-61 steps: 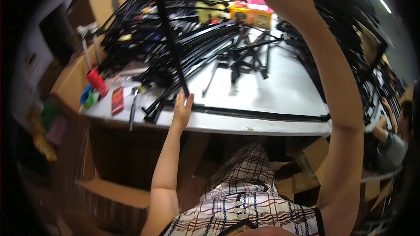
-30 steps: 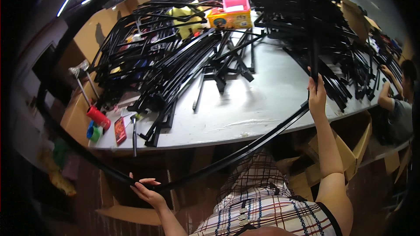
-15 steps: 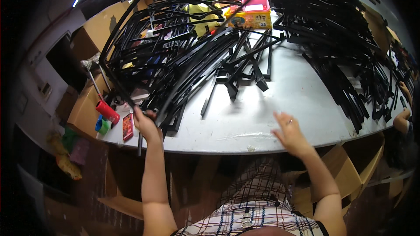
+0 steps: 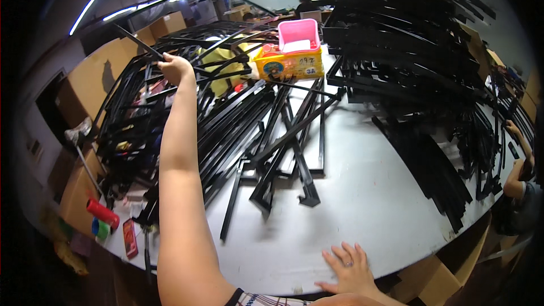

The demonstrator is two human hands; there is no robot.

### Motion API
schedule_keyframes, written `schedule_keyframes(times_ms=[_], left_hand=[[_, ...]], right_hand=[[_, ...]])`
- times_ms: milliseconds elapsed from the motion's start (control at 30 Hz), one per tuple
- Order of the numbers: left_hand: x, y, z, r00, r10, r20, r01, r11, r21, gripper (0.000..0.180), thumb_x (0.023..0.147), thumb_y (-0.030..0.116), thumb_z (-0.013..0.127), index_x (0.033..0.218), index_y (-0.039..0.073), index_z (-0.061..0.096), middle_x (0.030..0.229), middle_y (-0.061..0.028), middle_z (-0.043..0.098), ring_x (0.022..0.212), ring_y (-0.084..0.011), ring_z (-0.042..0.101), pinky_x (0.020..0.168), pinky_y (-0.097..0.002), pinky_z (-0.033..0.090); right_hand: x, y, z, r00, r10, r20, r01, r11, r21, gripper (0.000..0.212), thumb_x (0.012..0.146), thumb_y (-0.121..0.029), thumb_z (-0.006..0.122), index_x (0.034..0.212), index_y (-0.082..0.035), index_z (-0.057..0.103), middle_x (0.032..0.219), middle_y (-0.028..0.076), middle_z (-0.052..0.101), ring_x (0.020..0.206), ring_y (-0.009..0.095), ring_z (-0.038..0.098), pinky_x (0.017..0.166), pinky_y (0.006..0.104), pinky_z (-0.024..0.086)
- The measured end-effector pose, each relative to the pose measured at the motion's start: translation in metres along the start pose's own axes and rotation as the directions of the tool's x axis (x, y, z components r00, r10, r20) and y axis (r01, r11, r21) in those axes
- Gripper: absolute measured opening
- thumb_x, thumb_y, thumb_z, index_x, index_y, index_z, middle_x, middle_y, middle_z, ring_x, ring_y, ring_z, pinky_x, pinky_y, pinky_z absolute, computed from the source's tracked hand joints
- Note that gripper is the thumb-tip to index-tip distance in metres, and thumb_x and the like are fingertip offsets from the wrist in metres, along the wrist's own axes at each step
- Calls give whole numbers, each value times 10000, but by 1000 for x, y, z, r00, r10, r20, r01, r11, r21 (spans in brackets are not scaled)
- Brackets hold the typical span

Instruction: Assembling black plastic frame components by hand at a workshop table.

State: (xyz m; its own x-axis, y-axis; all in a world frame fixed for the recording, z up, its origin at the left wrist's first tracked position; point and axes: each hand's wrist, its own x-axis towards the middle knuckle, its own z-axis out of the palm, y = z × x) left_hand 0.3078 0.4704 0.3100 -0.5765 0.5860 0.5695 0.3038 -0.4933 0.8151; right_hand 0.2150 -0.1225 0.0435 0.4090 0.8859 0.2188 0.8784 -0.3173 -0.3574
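My left hand (image 4: 177, 69) reaches far over the left side of the table, fingers closed round a thin black frame strip (image 4: 137, 41). The strip slants up to the left, above a heap of black frames (image 4: 130, 99). How far it runs past the hand cannot be made out. My right hand (image 4: 348, 272) rests near the table's front edge with its fingers spread, holding nothing. Between the hands, several black angled strips (image 4: 294, 130) lie loosely across each other on the white table (image 4: 362, 192).
A yellow box (image 4: 292, 65) with a pink basket (image 4: 298, 35) stands at the back. Tall stacked black strips (image 4: 402, 39) fill the right. A phone (image 4: 130, 239), a red cylinder (image 4: 103, 213) and a green-blue roll (image 4: 100, 228) lie front left. Another person's arm (image 4: 514, 178) shows far right.
My left hand has moved forward and up with the black frame strip, from the front edge to above the left heap. My right hand has come down onto the table. The view has shifted.
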Motion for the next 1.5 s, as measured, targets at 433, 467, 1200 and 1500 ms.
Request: schedule_keyframes(times_ms=[433, 467, 1200, 1500], left_hand=[[-14, -52, 70, 537, -66, 841, 256, 963, -88, 700, 880, 311, 616, 1415, 39, 255, 1128, -192, 512, 706, -239, 649, 575, -331, 561], [-14, -61, 54, 503, -38, 863, 243, 965, -99, 681, 888, 308, 607, 1414, 43, 264, 1096, -182, 520, 692, -230, 647, 586, -327, 556], [-228, -90, -538, 325, 154, 933, -226, 971, -81, 400, 891, 39, 560, 1287, 41, 505, 1053, -126, 554, 881, -194, 563, 806, -320, 469], [-220, -132, -561, 354, 390, 850, -595, 795, -117, 234, 823, 49, 573, 1048, 20, 634, 1007, -166, 561, 983, -325, 539, 868, -408, 438]], right_hand=[[10, 9, -4, 988, 31, 149, -53, 988, 147, 665, 816, -533, 549, 1352, -169, 400, 1377, 93, 350, 1316, 302, 272, 1088, 554, 154], [11, 9, -5, 999, -23, 23, 21, 994, 105, 681, 763, -601, 628, 1228, -106, 574, 1239, 123, 498, 1224, 318, 401, 1046, 559, 247], [-22, 36, -5, 952, -176, -249, 267, 876, 402, 377, 846, -237, 628, 1193, -105, 562, 1202, 169, 511, 1164, 353, 445, 1015, 450, 347], [10, 119, -40, 878, -88, -471, 116, 993, 31, 337, 799, -100, 629, 1132, -50, 608, 1106, 158, 602, 1119, 320, 503, 987, 392, 389]])
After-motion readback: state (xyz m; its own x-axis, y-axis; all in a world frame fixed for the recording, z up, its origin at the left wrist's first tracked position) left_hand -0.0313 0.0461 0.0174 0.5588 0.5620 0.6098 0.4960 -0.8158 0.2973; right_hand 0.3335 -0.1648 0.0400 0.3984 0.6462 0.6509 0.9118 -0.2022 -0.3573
